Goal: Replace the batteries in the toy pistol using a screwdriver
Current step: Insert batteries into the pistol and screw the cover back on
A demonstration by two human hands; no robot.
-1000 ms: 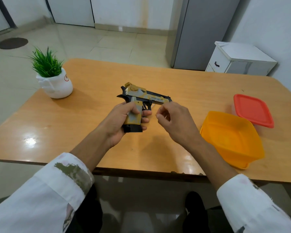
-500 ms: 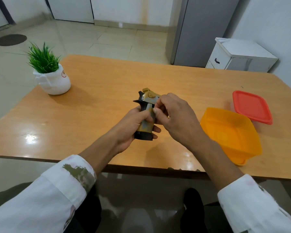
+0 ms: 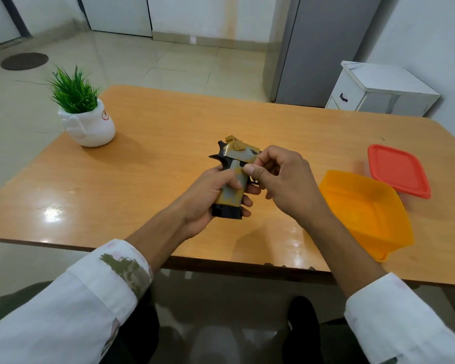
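While the left hand (image 3: 208, 198) wraps the grip, one pistol (image 3: 234, 177) stands upright above the table (image 3: 168, 143): gold, mottled plastic, black base and hammer. The right hand (image 3: 286, 179) pinches its upper grip. One glossy orange tub (image 3: 368, 211), one red lid (image 3: 399, 169).

Toy pistol (image 3: 234, 177): smooth plastic, gold and grey mottled finish, matt black base. Table (image 3: 168, 143): wood-look top, glossy, showing bright reflections. Orange container (image 3: 368, 211) and red lid (image 3: 398, 170): smooth, slightly translucent plastic. Plant pot (image 3: 90, 127): smooth, matt white. Sleeves (image 3: 84, 306): white cloth.
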